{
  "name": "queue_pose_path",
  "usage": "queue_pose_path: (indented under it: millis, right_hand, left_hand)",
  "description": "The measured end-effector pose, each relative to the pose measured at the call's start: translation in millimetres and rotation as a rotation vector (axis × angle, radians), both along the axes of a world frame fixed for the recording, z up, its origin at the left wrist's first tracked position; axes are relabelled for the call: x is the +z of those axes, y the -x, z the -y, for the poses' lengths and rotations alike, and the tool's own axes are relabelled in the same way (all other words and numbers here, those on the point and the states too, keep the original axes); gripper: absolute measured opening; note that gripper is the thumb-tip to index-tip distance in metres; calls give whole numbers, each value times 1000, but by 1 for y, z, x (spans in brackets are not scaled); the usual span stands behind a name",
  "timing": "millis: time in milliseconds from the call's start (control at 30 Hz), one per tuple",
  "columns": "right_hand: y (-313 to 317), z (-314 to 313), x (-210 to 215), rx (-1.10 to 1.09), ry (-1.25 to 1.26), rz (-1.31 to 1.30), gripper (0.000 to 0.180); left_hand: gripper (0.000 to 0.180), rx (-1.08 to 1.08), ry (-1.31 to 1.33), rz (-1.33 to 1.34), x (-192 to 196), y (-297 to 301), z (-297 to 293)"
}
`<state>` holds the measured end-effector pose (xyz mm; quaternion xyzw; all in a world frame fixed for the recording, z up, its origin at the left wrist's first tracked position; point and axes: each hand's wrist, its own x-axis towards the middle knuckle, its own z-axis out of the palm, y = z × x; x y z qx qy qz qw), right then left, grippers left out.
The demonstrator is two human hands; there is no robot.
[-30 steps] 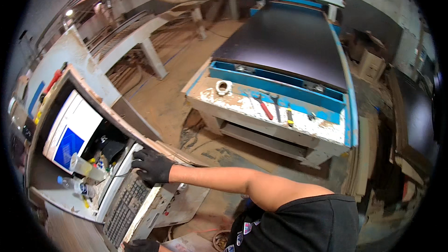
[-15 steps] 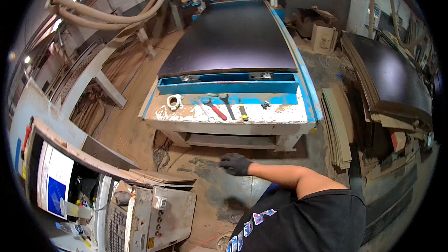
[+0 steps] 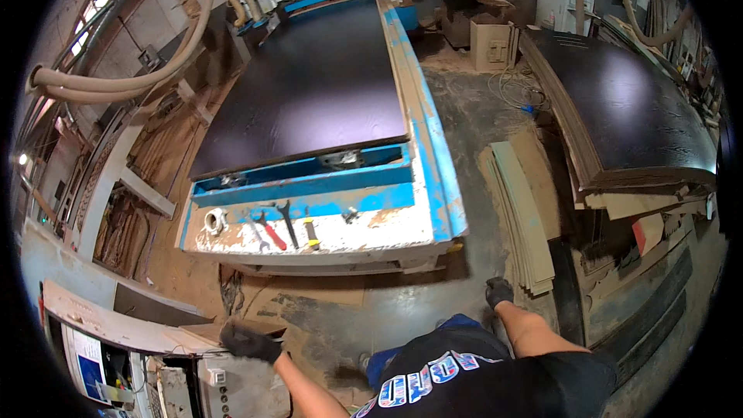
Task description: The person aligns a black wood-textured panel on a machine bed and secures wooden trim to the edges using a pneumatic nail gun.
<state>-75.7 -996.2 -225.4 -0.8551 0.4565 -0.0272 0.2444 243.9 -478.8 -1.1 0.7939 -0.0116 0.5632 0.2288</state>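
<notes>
My left hand (image 3: 251, 342), in a black glove, is by the top of the control console (image 3: 232, 383) at the lower left. Its fingers look stretched out, and no held thing shows; whether it touches the console I cannot tell. My right hand (image 3: 499, 292), also gloved in black, hangs low over the floor to the right, near a stack of narrow boards (image 3: 522, 220). Its fingers look curled, with nothing visible in them. Ahead stands a blue and white machine table (image 3: 371, 244) bearing a large dark panel (image 3: 309, 85).
On the table's front ledge lie a white ring (image 3: 215, 221), a red-handled tool (image 3: 272, 234), a black wrench (image 3: 288, 222) and a yellow-and-black tool (image 3: 311, 234). Dark panels (image 3: 619, 101) are stacked at right. A cardboard box (image 3: 492, 44) and a coiled cable (image 3: 517, 91) sit farther back.
The view has turned, so the table sits further left. My right hand has swung out to the right from in front of the table. My left hand has come into view by the console.
</notes>
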Motion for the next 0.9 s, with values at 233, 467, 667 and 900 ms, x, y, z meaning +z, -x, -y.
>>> queue_pose_path:
  millis: [233, 467, 667, 900]
  right_hand:
    - [-11, 92, 10, 22, 44, 232, 23]
    - [-33, 235, 74, 73, 279, 178, 20]
    - [19, 340, 20, 231, 284, -278, 31]
    - [-42, 413, 52, 18, 45, -372, 28]
  left_hand:
    - [25, -566, -16, -216, -14, -144, 296]
    - [55, -162, -309, -396, 20, -304, 465]
    - [68, 139, -280, -488, 12, -382, 573]
    - [80, 92, -350, -1177, -52, -376, 598]
